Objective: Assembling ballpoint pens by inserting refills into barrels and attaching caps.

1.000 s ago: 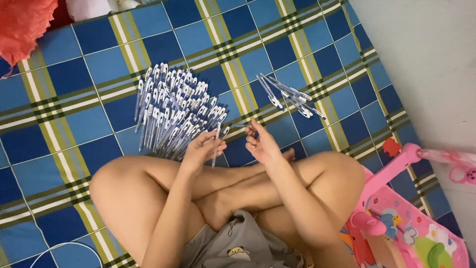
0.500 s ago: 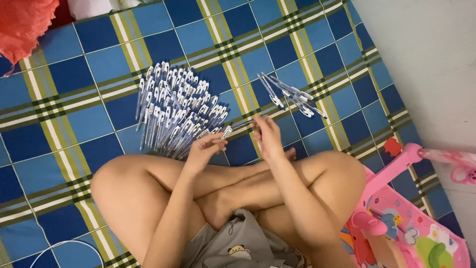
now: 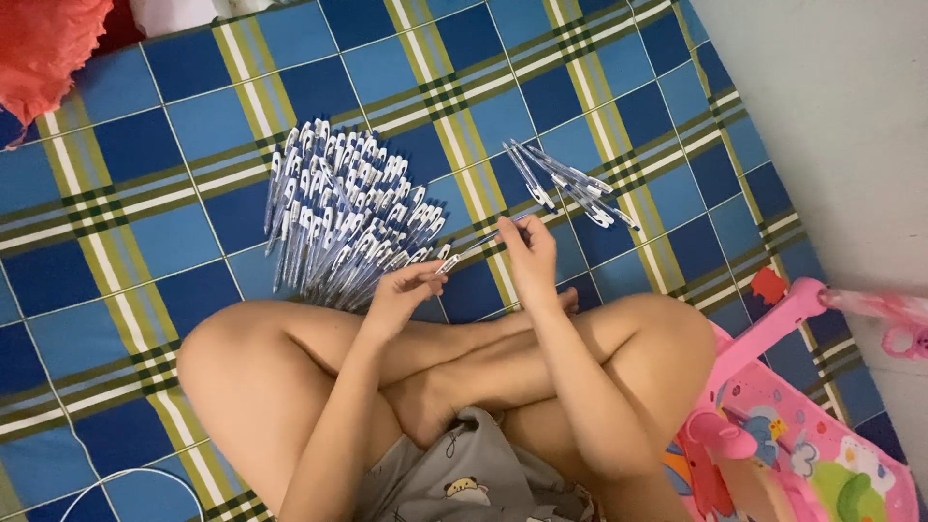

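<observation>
Blue plaid bedding [image 3: 145, 232] with yellow and green stripes fills most of the frame, and we sit cross-legged on it, knees spread toward the lower corners. At the centre of the frame we hold a single pen [image 3: 478, 246] between both hands, just above our crossed shins. Our left hand [image 3: 404, 295] pinches its white capped end between thumb and fingertips, the other fingers loosely curled. Our right hand [image 3: 530, 259] closes its fingertips on the other end, so the pen runs slanted from one hand up to the other.

Just up and left of the left hand, touching distance from it, lies a big fanned heap of pens [image 3: 343, 217]. Up and right of the right hand rests a smaller bundle of pens [image 3: 565, 184], apart from the heap. A pink plastic toy [image 3: 793, 425] sits at the lower right, beside our right knee, and an orange-red cloth [image 3: 43, 48] shows in the upper left corner.
</observation>
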